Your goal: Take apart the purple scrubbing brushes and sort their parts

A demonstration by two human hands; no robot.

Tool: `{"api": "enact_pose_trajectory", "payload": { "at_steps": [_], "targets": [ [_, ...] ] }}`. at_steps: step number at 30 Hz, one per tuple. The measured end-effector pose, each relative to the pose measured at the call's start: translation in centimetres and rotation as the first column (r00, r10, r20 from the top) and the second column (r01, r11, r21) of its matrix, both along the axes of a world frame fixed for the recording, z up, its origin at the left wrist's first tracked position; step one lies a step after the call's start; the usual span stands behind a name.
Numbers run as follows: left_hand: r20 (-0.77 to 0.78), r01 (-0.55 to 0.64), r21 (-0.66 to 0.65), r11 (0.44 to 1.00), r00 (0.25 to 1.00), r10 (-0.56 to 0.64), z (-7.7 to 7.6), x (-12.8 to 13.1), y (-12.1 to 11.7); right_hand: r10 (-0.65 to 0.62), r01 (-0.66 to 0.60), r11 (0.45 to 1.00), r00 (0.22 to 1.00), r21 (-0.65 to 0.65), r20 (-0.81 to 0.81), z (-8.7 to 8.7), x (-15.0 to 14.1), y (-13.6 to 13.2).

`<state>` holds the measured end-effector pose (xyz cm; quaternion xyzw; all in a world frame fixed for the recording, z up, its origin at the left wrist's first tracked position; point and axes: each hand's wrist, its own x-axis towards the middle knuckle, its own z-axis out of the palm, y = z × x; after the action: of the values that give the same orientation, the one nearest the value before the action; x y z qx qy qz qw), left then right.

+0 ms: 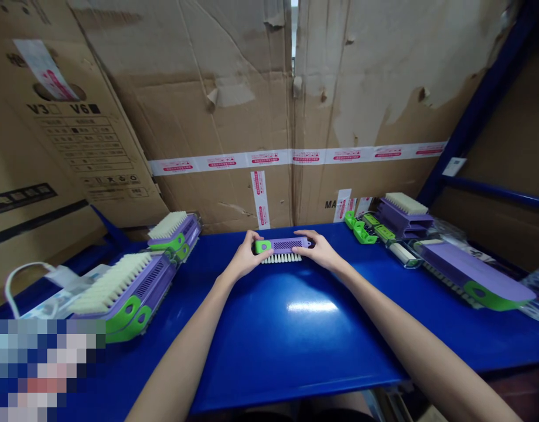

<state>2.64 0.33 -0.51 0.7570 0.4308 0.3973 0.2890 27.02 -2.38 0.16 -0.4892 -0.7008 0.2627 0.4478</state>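
Note:
A purple brush (287, 245) with a green end cap and pale bristles is held level near the far edge of the blue table (269, 340). Its bristles point down toward me. My left hand (251, 256) grips the green end, thumb along the front. Around the other end, by the small hanging loop, my right hand (319, 251) is closed. Whether the bristles touch the table I cannot tell.
Stacked brushes (133, 287) lie at the left, bristles up, with another pair (177, 234) behind them. Purple brush bodies (405, 217), green parts (361, 227) and a larger purple piece (476, 272) sit at the right. Cardboard (217, 117) walls the back. A white cable (14, 281) curls at left.

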Motion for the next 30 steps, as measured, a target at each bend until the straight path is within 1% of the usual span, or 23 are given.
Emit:
{"api": "enact_pose_trajectory", "payload": {
  "at_steps": [2, 5, 7, 9, 11, 14, 19, 22, 26, 30],
  "targets": [
    [-0.001, 0.029, 0.013, 0.999, 1.000, -0.029, 0.3, 0.1, -0.3, 0.020, -0.020, 1.000, 1.000, -0.023, -0.012, -0.1, 0.2, -0.1],
    [-0.060, 0.021, 0.074, 0.997, 0.998, -0.017, 1.1, 0.2, -0.8, 0.046, -0.045, 0.998, 0.999, -0.034, 0.028, -0.4, 0.3, -0.2],
    [-0.155, 0.012, 0.110, 0.994, 0.988, 0.006, 1.5, 0.3, -1.2, 0.037, -0.039, 0.999, 0.993, 0.021, 0.109, -0.6, 0.3, -0.2],
    [-0.236, 0.002, 0.138, 0.990, 0.971, 0.031, 1.9, 0.3, -1.4, 0.015, -0.034, 0.994, 0.983, 0.105, 0.185, -0.6, 0.2, -0.3],
    [-0.270, -0.010, 0.165, 0.986, 0.961, 0.054, 2.1, 0.2, -1.6, -0.003, -0.040, 0.984, 0.971, 0.172, 0.241, -0.5, 0.1, -0.4],
    [-0.298, -0.015, 0.221, 0.975, 0.951, 0.082, 2.2, 0.3, -1.7, -0.012, -0.065, 0.971, 0.948, 0.230, 0.318, -0.2, 0.2, -0.6],
    [-0.394, 0.025, 0.351, 0.936, 0.911, 0.123, 2.6, 0.8, -1.8, -0.054, -0.092, 0.947, 0.900, 0.308, 0.432, 0.3, 0.5, -0.8],
    [-0.441, 0.050, 0.418, 0.907, 0.884, 0.155, 2.6, 1.1, -1.8, -0.056, -0.100, 0.944, 0.891, 0.315, 0.451, 0.4, 0.7, -0.8],
    [-0.496, 0.066, 0.463, 0.884, 0.845, 0.197, 2.5, 0.8, -1.5, -0.031, -0.104, 0.951, 0.906, 0.293, 0.423, 0.4, 0.7, -0.7],
    [-0.506, -0.008, 0.465, 0.885, 0.818, 0.273, 2.2, 0.0, -1.1, -0.055, -0.046, 0.964, 0.929, 0.261, 0.367, 0.3, 0.7, -0.9]
  ]
}}
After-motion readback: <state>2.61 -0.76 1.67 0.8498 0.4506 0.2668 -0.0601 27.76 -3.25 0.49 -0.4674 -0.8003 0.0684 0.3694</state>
